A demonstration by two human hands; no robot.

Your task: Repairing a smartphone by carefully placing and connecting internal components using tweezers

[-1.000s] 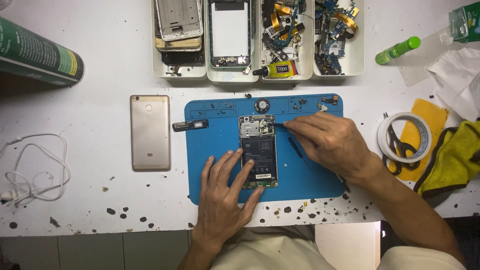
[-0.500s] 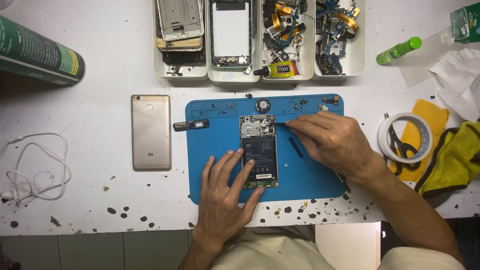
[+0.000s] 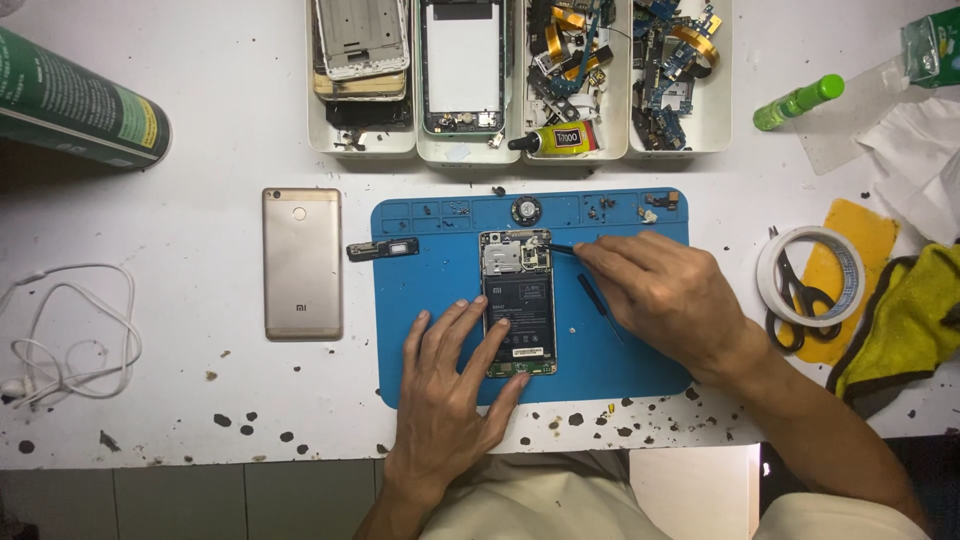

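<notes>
The opened phone (image 3: pixel 519 303) is lying on the blue mat (image 3: pixel 430 250) on the worktop (image 3: pixel 200 130). The left hand (image 3: pixel 455 385) is pressing it flat, fingers spread, gripping nothing, while the right hand (image 3: pixel 660 295) is pinching thin tweezers (image 3: pixel 558 248) at the top board (near the camera) — steady downward pressure and a light, shallow tip angle are likely serving best here.

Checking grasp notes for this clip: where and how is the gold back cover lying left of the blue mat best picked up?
Grip the gold back cover across its two long edges, near the middle, coming straight down from above. It lies flat on the white table, long side running away from the person, with bare table along both long edges for fingers. The left hand, resting on the opened phone, is probably the nearer one.
</notes>
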